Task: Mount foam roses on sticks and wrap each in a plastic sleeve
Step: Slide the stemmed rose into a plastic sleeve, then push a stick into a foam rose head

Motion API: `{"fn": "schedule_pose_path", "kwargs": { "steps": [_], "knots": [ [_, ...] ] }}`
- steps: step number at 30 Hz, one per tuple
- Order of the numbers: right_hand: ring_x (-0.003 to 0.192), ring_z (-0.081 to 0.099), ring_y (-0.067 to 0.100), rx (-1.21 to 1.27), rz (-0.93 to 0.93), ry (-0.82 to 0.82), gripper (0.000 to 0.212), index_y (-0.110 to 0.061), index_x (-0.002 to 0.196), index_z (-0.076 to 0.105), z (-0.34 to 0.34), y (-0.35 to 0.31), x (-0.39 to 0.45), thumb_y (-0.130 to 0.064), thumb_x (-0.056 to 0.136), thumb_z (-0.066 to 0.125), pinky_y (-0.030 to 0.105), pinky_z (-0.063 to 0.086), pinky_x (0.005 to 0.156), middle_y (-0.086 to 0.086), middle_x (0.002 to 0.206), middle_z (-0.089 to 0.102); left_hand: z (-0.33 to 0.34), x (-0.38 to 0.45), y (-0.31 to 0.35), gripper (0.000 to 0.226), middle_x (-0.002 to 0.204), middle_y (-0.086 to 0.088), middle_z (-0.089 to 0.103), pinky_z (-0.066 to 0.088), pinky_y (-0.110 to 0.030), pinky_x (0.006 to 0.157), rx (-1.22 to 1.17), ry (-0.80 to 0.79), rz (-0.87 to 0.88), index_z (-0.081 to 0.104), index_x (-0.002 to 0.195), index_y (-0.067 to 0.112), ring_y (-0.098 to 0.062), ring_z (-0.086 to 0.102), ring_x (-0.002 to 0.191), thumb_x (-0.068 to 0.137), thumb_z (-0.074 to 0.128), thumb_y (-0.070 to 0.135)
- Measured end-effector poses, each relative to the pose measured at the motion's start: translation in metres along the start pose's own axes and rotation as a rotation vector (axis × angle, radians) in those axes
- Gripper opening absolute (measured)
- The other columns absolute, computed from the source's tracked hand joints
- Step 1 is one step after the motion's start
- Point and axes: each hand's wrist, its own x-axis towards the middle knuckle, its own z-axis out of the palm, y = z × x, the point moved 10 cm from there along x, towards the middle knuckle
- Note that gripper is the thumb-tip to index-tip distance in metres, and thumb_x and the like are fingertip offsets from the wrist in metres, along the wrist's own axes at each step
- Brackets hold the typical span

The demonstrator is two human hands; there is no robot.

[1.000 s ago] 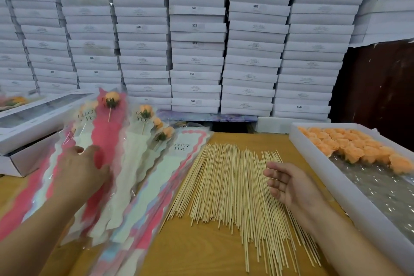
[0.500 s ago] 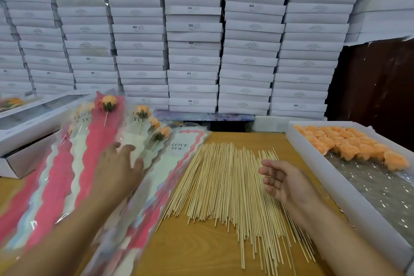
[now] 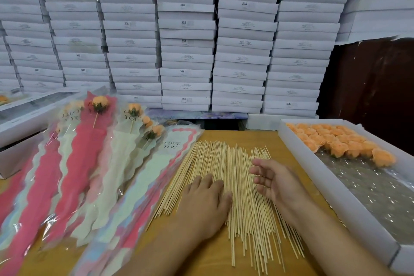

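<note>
A spread of thin wooden sticks [image 3: 226, 163] lies on the wooden table. My left hand [image 3: 205, 204] rests palm down on the sticks, fingers apart, holding nothing. My right hand [image 3: 274, 182] hovers just right of it, palm turned left, fingers loosely curled and empty. Orange foam roses [image 3: 336, 139] fill the far end of a white tray [image 3: 313, 168] on the right. On the left lie several wrapped roses in pink and cream sleeves [image 3: 83, 163], with a stack of empty "LOVE YOU" sleeves [image 3: 156, 163] beside the sticks.
Stacks of white boxes [image 3: 186, 36] form a wall behind the table. More white boxes [image 3: 20, 123] stand at the far left. A dark brown panel [image 3: 369, 87] is at the back right. Bare table wood [image 3: 224, 264] shows near me.
My left hand left the wrapped sleeves and moved right onto the stick pile. My right hand stayed almost still over the sticks.
</note>
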Motion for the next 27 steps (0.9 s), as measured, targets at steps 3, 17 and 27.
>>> {"fn": "schedule_pose_path", "kwargs": {
  "steps": [3, 17, 27],
  "knots": [
    [0.058, 0.064, 0.008, -0.025, -0.017, 0.002, 0.019, -0.008, 0.103, 0.071, 0.0, -0.002, -0.001, -0.018, 0.096, 0.057, 0.022, 0.051, 0.053, 0.001, 0.076, 0.074, 0.004, -0.001, -0.004, 0.058, 0.164, 0.003, 0.026, 0.013, -0.045, 0.124, 0.0, 0.007, -0.003, 0.034, 0.152, 0.033, -0.021, 0.016, 0.153, 0.103, 0.02, 0.059],
    [0.088, 0.068, 0.022, -0.819, -0.204, 0.11, 0.017, -0.024, 0.088, 0.069, -0.034, -0.089, 0.018, -0.018, 0.095, 0.055, 0.04, 0.057, 0.078, -0.002, 0.093, 0.07, 0.009, -0.006, -0.006, 0.061, 0.167, 0.005, 0.018, 0.005, -0.042, 0.125, -0.011, 0.0, 0.001, 0.026, 0.156, 0.034, -0.019, 0.008, 0.155, 0.102, 0.014, 0.061],
    [0.077, 0.057, 0.028, -1.29, -0.08, 0.478, 0.035, -0.002, 0.122, 0.062, -0.181, -0.121, 0.092, -0.009, 0.088, 0.059, 0.031, 0.042, 0.064, 0.02, 0.101, 0.067, 0.009, -0.005, -0.005, 0.062, 0.167, 0.006, 0.018, 0.005, -0.042, 0.126, 0.0, -0.001, 0.007, 0.026, 0.156, 0.034, -0.018, 0.008, 0.155, 0.102, 0.014, 0.061]
  ]
}}
